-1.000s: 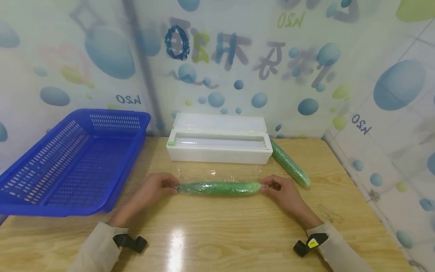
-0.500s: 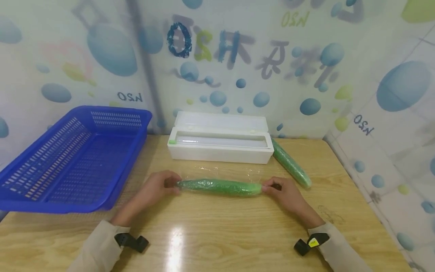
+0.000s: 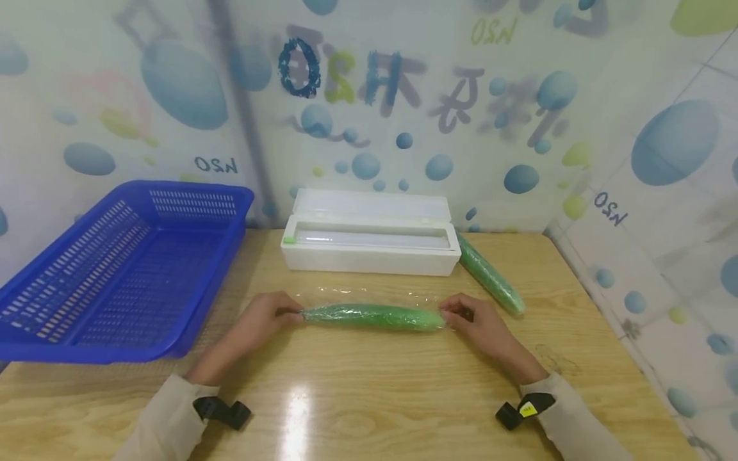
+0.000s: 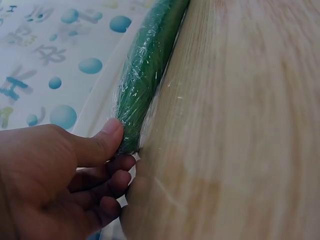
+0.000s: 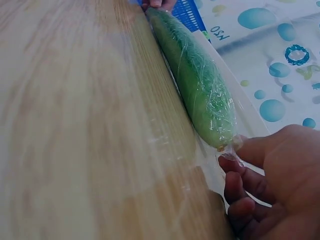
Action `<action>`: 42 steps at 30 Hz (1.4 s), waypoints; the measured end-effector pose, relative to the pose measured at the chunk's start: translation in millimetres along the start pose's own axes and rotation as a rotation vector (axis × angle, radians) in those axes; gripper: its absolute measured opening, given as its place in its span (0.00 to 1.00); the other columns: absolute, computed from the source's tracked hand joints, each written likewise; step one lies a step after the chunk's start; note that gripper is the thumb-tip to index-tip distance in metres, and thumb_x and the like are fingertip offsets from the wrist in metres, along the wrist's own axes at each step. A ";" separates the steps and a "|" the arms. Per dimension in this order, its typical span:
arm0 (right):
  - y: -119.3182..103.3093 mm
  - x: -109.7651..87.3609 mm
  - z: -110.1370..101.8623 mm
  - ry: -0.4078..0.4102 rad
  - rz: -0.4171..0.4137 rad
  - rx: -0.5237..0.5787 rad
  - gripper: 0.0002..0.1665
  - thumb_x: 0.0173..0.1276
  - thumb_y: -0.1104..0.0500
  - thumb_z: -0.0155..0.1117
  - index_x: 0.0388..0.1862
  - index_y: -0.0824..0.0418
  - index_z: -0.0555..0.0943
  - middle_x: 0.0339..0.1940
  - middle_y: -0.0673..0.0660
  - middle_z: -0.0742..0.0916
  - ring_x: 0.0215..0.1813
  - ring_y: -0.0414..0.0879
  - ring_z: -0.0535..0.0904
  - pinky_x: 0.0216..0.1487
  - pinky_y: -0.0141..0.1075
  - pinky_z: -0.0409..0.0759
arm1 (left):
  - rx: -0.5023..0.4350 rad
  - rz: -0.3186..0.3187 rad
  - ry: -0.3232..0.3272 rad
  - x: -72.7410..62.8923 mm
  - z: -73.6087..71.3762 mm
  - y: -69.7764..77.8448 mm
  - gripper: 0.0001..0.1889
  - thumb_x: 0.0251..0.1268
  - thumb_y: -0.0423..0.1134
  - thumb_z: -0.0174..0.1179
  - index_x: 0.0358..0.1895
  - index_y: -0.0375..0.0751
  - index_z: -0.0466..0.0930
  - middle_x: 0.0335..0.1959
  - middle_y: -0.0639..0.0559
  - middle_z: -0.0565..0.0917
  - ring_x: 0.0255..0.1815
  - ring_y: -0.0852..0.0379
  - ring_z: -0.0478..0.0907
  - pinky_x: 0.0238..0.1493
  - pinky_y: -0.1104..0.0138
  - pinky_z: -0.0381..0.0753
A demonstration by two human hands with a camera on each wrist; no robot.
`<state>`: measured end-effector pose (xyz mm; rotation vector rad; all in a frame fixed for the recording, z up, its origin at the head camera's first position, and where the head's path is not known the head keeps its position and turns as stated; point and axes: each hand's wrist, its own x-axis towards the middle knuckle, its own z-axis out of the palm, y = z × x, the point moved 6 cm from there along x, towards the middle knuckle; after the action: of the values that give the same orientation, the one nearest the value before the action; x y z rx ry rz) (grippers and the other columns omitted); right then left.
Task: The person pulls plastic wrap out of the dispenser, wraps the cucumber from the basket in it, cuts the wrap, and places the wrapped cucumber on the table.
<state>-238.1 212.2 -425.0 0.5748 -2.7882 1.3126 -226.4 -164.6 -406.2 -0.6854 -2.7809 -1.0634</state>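
Note:
A green cucumber (image 3: 371,316) in clear plastic wrap lies crosswise in front of the person, between both hands. The left hand (image 3: 268,315) pinches its darker, narrow end; in the left wrist view the thumb (image 4: 111,134) presses against the wrapped tip. At the paler end, the right hand (image 3: 475,322) pinches the plastic wrap. Bunched wrap (image 5: 232,150) shows between its thumb and forefinger in the right wrist view, just past the cucumber's tip. A strip of loose film (image 3: 346,294) extends behind the cucumber on the table.
Behind the cucumber stands a white wrap dispenser box (image 3: 369,261), lid raised, a film roll inside. A second wrapped cucumber (image 3: 490,274) lies at its right end. On the left sits a blue plastic basket (image 3: 216,269). A patterned wall (image 3: 369,115) borders the wooden table (image 3: 369,397).
The right fingertips have shifted slightly up and over the cucumber's pale end. The left hand keeps its pinch at nearly the same spot. The loose film behind has changed shape a little.

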 end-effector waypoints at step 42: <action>2.4 -0.3 2.7 -0.062 -0.006 -0.012 0.12 0.64 0.50 0.67 0.45 0.50 0.84 0.36 0.45 0.83 0.36 0.42 0.75 0.38 0.33 0.74 | -0.093 -0.048 0.076 2.5 3.3 -3.8 0.09 0.54 0.30 0.68 0.37 0.40 0.80 0.31 0.53 0.84 0.33 0.58 0.79 0.36 0.64 0.78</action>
<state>-238.2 211.6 -428.6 0.6329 -2.8390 1.2979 -230.1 -163.9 -410.5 -0.5772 -2.7115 -1.2086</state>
